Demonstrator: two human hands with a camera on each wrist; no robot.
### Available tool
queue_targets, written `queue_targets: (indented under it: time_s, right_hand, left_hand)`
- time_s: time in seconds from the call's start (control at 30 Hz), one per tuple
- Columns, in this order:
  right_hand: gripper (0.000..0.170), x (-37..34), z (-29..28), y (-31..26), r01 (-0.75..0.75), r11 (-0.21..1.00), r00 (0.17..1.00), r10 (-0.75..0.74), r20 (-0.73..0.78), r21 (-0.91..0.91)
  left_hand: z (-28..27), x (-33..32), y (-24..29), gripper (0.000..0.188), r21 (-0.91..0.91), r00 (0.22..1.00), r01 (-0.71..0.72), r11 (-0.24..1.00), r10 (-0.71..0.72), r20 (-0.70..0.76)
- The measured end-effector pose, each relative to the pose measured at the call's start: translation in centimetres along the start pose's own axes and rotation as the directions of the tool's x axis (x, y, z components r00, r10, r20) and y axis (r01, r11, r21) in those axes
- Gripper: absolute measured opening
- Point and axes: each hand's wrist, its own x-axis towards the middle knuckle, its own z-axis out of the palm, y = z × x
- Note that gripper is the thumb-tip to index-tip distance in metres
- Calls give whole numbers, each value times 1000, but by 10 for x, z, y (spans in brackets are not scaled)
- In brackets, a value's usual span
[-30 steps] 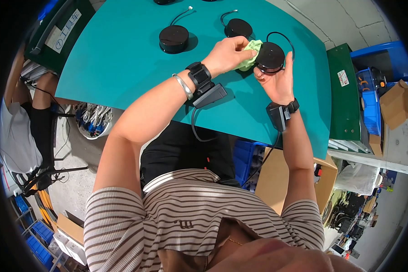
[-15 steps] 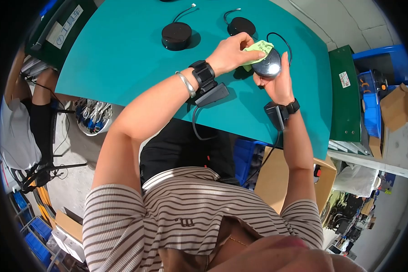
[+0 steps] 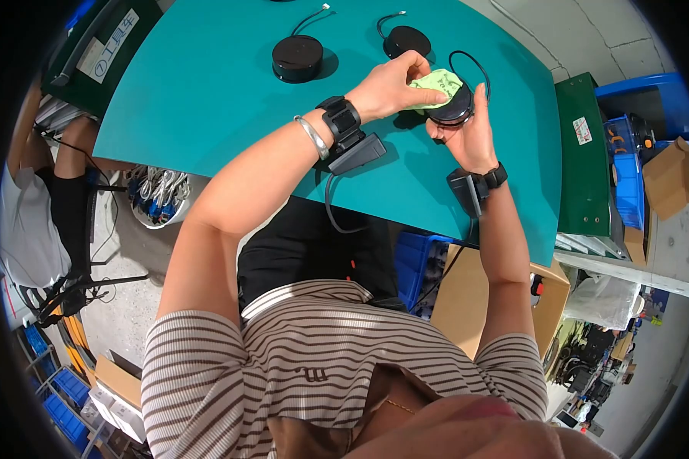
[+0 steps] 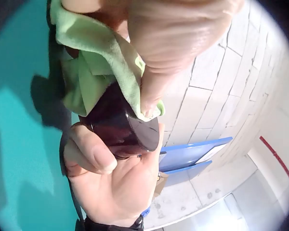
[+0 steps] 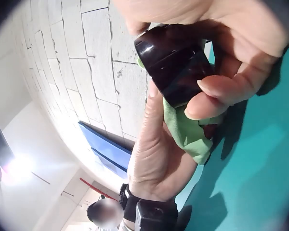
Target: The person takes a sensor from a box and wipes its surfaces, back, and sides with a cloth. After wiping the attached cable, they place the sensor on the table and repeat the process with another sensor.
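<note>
A glossy black round puck-like device (image 3: 453,109) with a black cable (image 3: 478,63) is held above the table by my right hand (image 3: 471,141). The right wrist view shows that hand's fingers curled round the device's side (image 5: 176,65). My left hand (image 3: 390,86) pinches a light green cloth (image 3: 439,83) between thumb and fingers. The cloth lies over the device's upper face and hides part of it. In the left wrist view the left thumb presses the cloth (image 4: 94,72) at the device's edge (image 4: 123,125).
Two similar black round devices stand on the green table (image 3: 230,99): one at centre left (image 3: 298,59), one (image 3: 406,42) behind my left hand. Green cabinets flank the table, the right one (image 3: 578,164) by blue bins (image 3: 626,180). Another person (image 3: 31,222) sits at far left.
My left hand has shifted right and the cloth now covers more of the device's top. The device has tilted in my right hand, its top showing a bright reflection half a second ago.
</note>
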Motion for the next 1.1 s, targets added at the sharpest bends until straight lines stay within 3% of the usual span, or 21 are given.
queue_targets:
  time_s: [0.17,0.27,0.33,0.57,0.67,0.73,0.87,0.93,0.97,1.03,1.1]
  right_hand:
    - [70,0,-3,3,8,994,1000,-5,31,-106]
    - [68,0,-4,4,35,995,995,-26,95,-95]
    - [67,-2,1,4,24,991,1000,-21,20,-133]
    - [49,1,-1,6,76,995,994,-70,89,-69]
    - [41,3,-5,4,54,998,990,-49,134,-33]
    - [46,1,-3,-2,-3,995,991,-10,132,103]
    - [53,-2,-1,-5,-15,994,996,5,87,108]
    - [60,-1,1,-6,-16,993,999,11,46,119]
    - [60,-2,1,-6,-14,993,999,8,44,119]
    - [62,-3,1,-5,-52,997,998,50,37,56]
    - [63,-4,2,-2,-68,997,996,70,58,-23]
  left_hand:
    - [2,0,1,61,89,997,62,994,-59,-39]
    - [5,0,0,64,88,996,21,996,-13,-86]
    - [7,1,-3,60,258,993,-66,964,88,-76]
    - [1,-2,8,52,179,996,59,982,-46,-77]
    - [2,-5,13,50,35,988,80,996,-75,-131]
    - [1,-4,12,47,42,981,9,999,-1,-195]
    - [1,-3,9,42,45,987,-32,998,39,-159]
    - [2,-7,16,38,87,988,-145,986,149,-43]
    - [2,-6,15,38,87,988,-147,985,151,-41]
    - [4,-6,14,37,191,957,-287,939,290,13]
    - [4,-6,17,38,184,954,-299,936,300,21]
